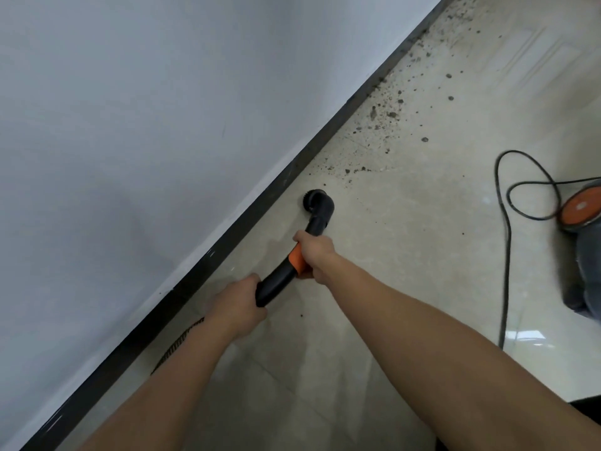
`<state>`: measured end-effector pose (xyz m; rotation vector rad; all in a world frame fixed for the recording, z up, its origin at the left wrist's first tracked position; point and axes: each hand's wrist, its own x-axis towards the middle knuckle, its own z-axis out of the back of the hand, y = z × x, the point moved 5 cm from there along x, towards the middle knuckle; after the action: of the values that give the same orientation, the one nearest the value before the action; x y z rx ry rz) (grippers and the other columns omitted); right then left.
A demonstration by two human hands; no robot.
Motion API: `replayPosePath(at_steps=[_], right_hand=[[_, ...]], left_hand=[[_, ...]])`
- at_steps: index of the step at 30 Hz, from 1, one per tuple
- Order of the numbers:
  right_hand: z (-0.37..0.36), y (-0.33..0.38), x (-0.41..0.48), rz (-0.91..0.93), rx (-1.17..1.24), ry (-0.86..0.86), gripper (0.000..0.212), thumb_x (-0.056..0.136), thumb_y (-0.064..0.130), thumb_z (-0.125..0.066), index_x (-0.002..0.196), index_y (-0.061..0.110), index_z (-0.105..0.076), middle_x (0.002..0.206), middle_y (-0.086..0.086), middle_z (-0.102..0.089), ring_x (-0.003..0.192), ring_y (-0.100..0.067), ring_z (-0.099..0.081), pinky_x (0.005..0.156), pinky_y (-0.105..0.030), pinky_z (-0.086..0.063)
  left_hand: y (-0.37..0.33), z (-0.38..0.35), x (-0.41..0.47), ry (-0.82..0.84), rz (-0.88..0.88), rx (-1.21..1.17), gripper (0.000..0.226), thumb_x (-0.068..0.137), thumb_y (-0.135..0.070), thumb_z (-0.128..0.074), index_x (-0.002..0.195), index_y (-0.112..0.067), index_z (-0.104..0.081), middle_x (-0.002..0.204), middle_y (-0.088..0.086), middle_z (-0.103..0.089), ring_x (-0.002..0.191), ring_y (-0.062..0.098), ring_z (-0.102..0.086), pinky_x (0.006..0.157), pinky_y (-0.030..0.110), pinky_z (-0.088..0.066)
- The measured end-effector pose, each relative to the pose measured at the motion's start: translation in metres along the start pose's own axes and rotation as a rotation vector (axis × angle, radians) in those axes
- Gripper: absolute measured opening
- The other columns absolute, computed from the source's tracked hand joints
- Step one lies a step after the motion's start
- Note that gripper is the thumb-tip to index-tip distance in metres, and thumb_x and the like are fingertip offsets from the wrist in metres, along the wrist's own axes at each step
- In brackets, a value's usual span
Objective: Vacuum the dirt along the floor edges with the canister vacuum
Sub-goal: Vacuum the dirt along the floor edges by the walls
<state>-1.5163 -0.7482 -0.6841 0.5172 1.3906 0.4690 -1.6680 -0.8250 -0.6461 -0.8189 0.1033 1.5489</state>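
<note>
**Near stretch clean, dirt ahead**

Nearest, the left grip (235,307) wraps round the rear of the black tube (279,285), and the right grip (313,252) clasps its orange collar. The brush nozzle (313,197) sits on the floor just beside the baseboard (260,203). Tiles near the person look clean. Dirt (387,115) lies thick along the edge beyond the nozzle, so I judge about half is left. The canister (582,242) stands to the right.

Head camera looks down, close, along baseboard (244,219) and floor (406,255)
</note>
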Motion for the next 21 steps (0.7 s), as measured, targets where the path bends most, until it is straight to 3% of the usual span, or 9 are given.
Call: replayPosePath(at_steps=[2,6,9,12,17,19,21], right_hand=[[0.01,0.004,0.006,-0.01,0.01,-0.018,0.025,0.092,0.027,-0.06,0.107,0.01,-0.048,0.09,-0.011,-0.054,0.082,-0.031,-0.058,0.054,-0.037,-0.053],[0.027,0.025,0.026,0.028,-0.012,-0.051,0.023,0.09,0.025,-0.062,0.101,0.012,-0.047,0.106,-0.018,-0.063,0.088,-0.034,-0.065,0.053,-0.037,-0.054],[0.03,0.052,0.036,0.038,-0.021,-0.039,0.03,0.088,0.023,-0.063,0.111,0.014,-0.045,0.119,-0.021,-0.063,0.098,-0.036,-0.068,0.051,-0.037,-0.055],[0.032,0.059,0.038,-0.007,-0.037,-0.003,0.033,0.09,0.023,-0.061,0.116,0.015,-0.044,0.12,-0.019,-0.063,0.093,-0.034,-0.068,0.049,-0.037,-0.055],[0.012,0.0,-0.007,-0.125,0.07,0.054,0.027,0.093,0.029,-0.062,0.109,0.012,-0.048,0.094,-0.011,-0.058,0.076,-0.027,-0.061,0.052,-0.036,-0.051],[-0.01,-0.038,-0.03,-0.177,0.17,0.086,0.03,0.091,0.031,-0.066,0.108,0.011,-0.052,0.091,-0.01,-0.058,0.075,-0.025,-0.062,0.053,-0.034,-0.053],[-0.03,-0.072,-0.05,-0.227,0.3,0.074,0.032,0.089,0.032,-0.068,0.108,0.011,-0.054,0.1,-0.012,-0.062,0.082,-0.025,-0.064,0.055,-0.033,-0.054]], left_hand=[[-0.008,0.003,0.001,-0.032,-0.029,-0.015,0.025,0.082,-0.022,-0.066,0.095,-0.026,-0.045,0.079,-0.006,-0.051,0.07,0.012,-0.054,0.052,0.023,-0.035],[-0.03,0.005,0.01,-0.085,-0.056,-0.04,0.027,0.085,-0.018,-0.061,0.108,-0.024,-0.047,0.087,-0.002,-0.055,0.077,0.016,-0.057,0.066,0.03,-0.045],[-0.049,0.013,0.021,-0.15,-0.071,-0.071,0.025,0.086,-0.019,-0.059,0.107,-0.024,-0.046,0.09,-0.001,-0.057,0.081,0.018,-0.058,0.079,0.038,-0.051],[-0.056,0.015,0.026,-0.176,-0.084,-0.037,0.027,0.084,-0.02,-0.061,0.106,-0.025,-0.045,0.086,-0.003,-0.054,0.079,0.016,-0.056,0.08,0.038,-0.05],[-0.011,0.003,0.007,-0.146,-0.028,0.275,0.031,0.077,-0.022,-0.063,0.105,-0.025,-0.051,0.084,-0.006,-0.055,0.079,0.016,-0.054,0.07,0.03,-0.04],[0.024,-0.001,-0.006,-0.083,0.058,0.39,0.028,0.076,-0.023,-0.06,0.103,-0.028,-0.055,0.094,-0.004,-0.061,0.092,0.019,-0.058,0.081,0.035,-0.038],[0.054,-0.005,-0.018,-0.018,0.118,0.412,0.025,0.076,-0.022,-0.058,0.1,-0.03,-0.058,0.097,-0.002,-0.062,0.098,0.021,-0.057,0.091,0.038,-0.036]])
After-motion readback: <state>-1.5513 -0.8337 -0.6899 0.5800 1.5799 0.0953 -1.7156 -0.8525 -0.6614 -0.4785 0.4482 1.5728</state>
